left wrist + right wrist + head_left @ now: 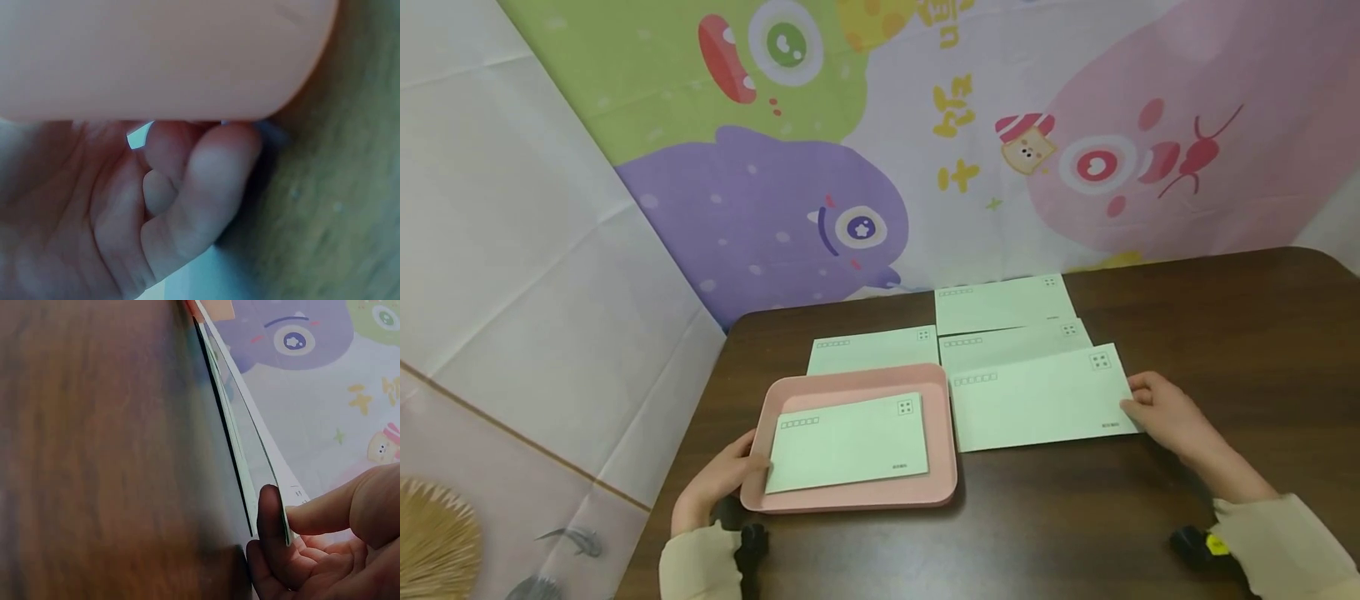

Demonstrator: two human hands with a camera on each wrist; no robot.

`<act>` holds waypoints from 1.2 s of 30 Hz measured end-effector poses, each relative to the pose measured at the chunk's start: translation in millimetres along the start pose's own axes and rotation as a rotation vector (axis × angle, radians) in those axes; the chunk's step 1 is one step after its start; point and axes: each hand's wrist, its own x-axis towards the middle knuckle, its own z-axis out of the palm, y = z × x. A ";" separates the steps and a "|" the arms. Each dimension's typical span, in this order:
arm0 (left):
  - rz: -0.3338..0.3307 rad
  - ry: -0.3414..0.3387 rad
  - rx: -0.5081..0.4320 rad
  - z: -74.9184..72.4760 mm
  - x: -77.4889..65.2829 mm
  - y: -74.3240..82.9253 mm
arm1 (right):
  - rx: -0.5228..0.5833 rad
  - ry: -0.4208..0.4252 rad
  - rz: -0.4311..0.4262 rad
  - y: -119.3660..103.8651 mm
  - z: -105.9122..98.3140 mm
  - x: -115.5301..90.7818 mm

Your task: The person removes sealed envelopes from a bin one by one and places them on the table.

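Note:
My left hand (718, 477) grips the left side of a shallow pink tray (880, 498), thumb over the rim and fingers underneath. In the left wrist view the curled fingers (215, 169) sit against the underside of the tray (156, 62). A pale green envelope (850, 446) lies in the tray, face up and slightly tilted. My right hand (1172, 417) pinches the right edge of another pale green envelope (1045, 404) between thumb and fingers. This edge is raised off the table in the right wrist view, and the envelope's left end reaches the tray's right rim.
Behind the held envelope lie a partly covered envelope (1015, 346) and one farther back (1003, 304) against the wall cloth. Another envelope (872, 350) is partly hidden behind the tray. The dark wooden table (1037, 525) meets a cartoon-print cloth (970, 225) along its far edge.

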 end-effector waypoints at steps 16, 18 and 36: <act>0.010 -0.006 0.019 -1.1 1.2 0.6 | -0.168 0.001 0.037 -7.6 0.0 -13.1; 0.009 -0.006 0.019 -0.8 1.1 0.7 | -0.185 0.002 0.052 -8.0 -0.3 -13.7; -0.002 0.003 0.016 0.4 1.8 0.2 | -0.260 -0.047 0.071 -7.5 1.3 -13.6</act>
